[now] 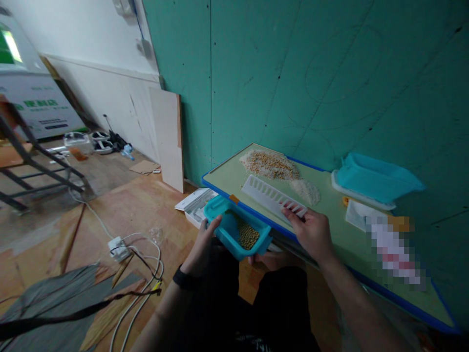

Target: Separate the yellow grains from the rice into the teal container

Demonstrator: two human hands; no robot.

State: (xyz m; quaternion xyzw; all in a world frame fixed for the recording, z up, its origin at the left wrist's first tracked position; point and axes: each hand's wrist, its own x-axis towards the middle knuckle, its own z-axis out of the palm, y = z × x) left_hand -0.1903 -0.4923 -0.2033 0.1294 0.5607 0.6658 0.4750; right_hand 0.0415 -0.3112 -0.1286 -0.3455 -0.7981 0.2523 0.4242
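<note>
My left hand (207, 239) grips a turquoise plastic tub (220, 215) by its near left rim, thumb on top. Round yellowish-green beans (248, 235) lie in its right part. The tub sits just below the front edge of a low table (330, 230). Over the table, my right hand (311, 230) pinches the right end of a white plastic strip with a row of slots (269, 194). Behind the strip spreads a pile of yellow beans mixed with white grains (271, 166). A smaller heap of white grains (307, 191) is at its right.
Another turquoise tub (377, 178) stands on a white lid at the table's back right. A blurred-out packet (395, 252) lies nearer. The green wall (256, 83) borders the table. On the floor are a white box (196, 208), cables (154, 274) and a power strip (119, 248).
</note>
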